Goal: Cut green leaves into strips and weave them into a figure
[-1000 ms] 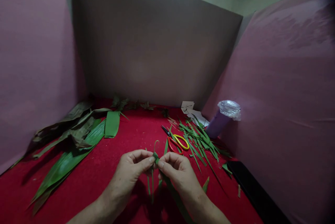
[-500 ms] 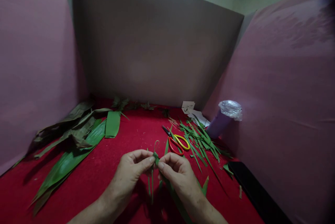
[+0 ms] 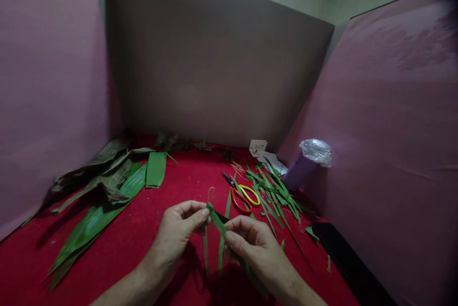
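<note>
Between my hands stretches a green leaf strip [image 3: 217,221]. My left hand [image 3: 182,226] pinches its upper end between thumb and forefinger, where a thin curled stem [image 3: 211,190] sticks up and narrow strips hang below. Thumb and fingers of my right hand [image 3: 250,240] grip the strip a little lower, and its long tail passes beneath that hand. Just beyond lies a pair of scissors [image 3: 241,195] with one red and one yellow handle. Cut leaf strips [image 3: 275,191] are heaped to their right.
Broad green leaves [image 3: 96,225] and dried brown ones [image 3: 114,177] lie at the left on the red cloth [image 3: 136,249]. At the right stand a purple container [image 3: 300,168] topped with clear plastic and a long black object [image 3: 347,258]. White papers [image 3: 263,150] lie at the back.
My right hand has moved right and slightly down, away from my left, drawing a length of leaf strip out between them. My left hand has stayed nearly in place.
</note>
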A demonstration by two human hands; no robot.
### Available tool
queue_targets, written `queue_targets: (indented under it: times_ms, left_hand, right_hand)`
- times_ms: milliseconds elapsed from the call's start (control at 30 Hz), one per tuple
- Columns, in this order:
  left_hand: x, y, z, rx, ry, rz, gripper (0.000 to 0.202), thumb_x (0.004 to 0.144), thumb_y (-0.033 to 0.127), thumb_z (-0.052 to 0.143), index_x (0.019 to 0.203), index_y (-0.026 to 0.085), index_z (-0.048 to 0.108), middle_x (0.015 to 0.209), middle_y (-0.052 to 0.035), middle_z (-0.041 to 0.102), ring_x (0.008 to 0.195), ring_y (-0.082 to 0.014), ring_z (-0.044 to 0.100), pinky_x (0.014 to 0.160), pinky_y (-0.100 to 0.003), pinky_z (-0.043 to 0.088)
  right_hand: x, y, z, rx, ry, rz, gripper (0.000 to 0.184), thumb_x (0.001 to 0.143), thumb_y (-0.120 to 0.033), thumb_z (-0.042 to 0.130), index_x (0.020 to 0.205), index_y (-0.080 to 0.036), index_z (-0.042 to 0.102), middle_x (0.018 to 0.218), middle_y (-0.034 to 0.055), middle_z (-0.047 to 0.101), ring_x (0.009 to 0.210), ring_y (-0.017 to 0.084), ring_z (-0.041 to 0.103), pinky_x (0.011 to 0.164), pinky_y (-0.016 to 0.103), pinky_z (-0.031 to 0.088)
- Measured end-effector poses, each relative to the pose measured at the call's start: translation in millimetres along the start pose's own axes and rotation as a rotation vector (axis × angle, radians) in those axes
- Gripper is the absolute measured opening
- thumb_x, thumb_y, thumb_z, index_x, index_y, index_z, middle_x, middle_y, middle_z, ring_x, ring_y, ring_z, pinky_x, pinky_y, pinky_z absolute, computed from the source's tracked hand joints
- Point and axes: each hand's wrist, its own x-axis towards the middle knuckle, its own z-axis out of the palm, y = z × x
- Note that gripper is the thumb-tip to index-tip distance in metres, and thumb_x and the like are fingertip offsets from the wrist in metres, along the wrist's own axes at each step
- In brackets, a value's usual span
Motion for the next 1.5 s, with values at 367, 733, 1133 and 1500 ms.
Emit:
queue_targets:
  times_ms: [367,733,1133,1500]
  left_hand:
    - [1.1,0.5,1.0,0.023,0.038,0.008,0.014,0.066,0.026,0.068,0.069,0.013,0.066,0.061,-0.0019,0.065,0.056,-0.0121,0.054,0.056,-0.023,0.042]
    - [0.7,1.6,1.4,0.0,0.069,-0.012,0.013,0.06,0.026,0.071,0.064,0.014,0.067,0.056,-0.0015,0.065,0.053,-0.0124,0.054,0.053,-0.023,0.042]
    - [0.0,5.4,4.3,0.011,0.106,-0.013,0.014,0.059,0.027,0.071,0.062,0.013,0.066,0.053,-0.0012,0.064,0.048,-0.0107,0.053,0.05,-0.022,0.041]
    - [-0.3,2.7,2.7,0.015,0.104,0.013,0.014,0.059,0.026,0.07,0.063,0.013,0.067,0.055,-0.0012,0.064,0.05,-0.0112,0.054,0.05,-0.022,0.041]
  right_hand:
    - [-18.5,-21.5,-0.2,0.055,-0.017,0.008,0.038,0.074,-0.04,0.066,0.102,-0.015,0.056,0.063,0.0022,0.066,0.049,0.009,0.053,0.048,0.019,0.037]
    - [-31.0,-30.3,-7.4,0.294,-0.185,-0.059,0.02,0.076,-0.014,0.06,0.095,-0.016,0.065,0.092,0.0102,0.071,0.075,0.015,0.065,0.068,0.026,0.047]
    - [-28.3,-38.3,-19.0,-0.462,0.1,-0.115,0.022,0.069,-0.023,0.07,0.087,-0.019,0.058,0.068,-0.0012,0.057,0.059,0.012,0.051,0.053,0.023,0.039]
    - [-21.3,-19.9,18.2,-1.372,0.197,-0.625,0.04,0.074,-0.045,0.063,0.099,-0.016,0.055,0.085,0.0116,0.061,0.076,0.026,0.059,0.065,0.037,0.049]
